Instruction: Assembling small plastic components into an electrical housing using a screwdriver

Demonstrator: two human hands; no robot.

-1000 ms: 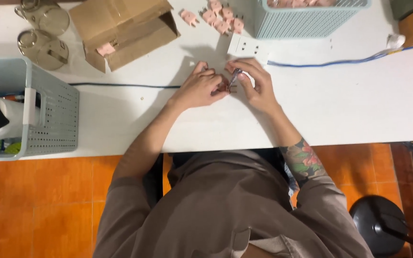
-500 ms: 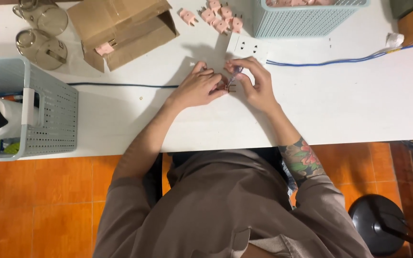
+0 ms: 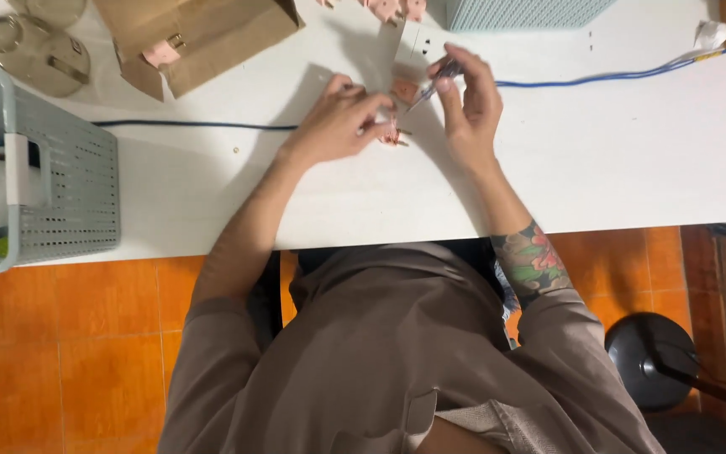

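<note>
**Small pink part held under a thin tool, more parts waiting beyond**

Nearest to the camera, the person sat close to the white table [image 3: 598, 168], with both forearms reaching over its near edge. The left hand [image 3: 338, 126] was closed around a small pink part [image 3: 391, 134], pinching it between the fingertips just above the tabletop. The right hand [image 3: 468, 105], just beside it, was clamped on a thin pen-like tool [image 3: 434, 81], and the tip pointed down toward the part. Whether the tip touched the part, I could not tell.

The work seemed to be in the middle. One part was in the hands, and a second pink piece [image 3: 405, 88] lay just behind them. Farther away, several similar pink parts [image 3: 392, 8] lay at the far edge, near a pale perforated basket [image 3: 523, 10], so more probably remained. At the far left, an open cardboard box [image 3: 203, 38] held one more pink piece [image 3: 161, 53]. How many were already finished was not visible.
</note>
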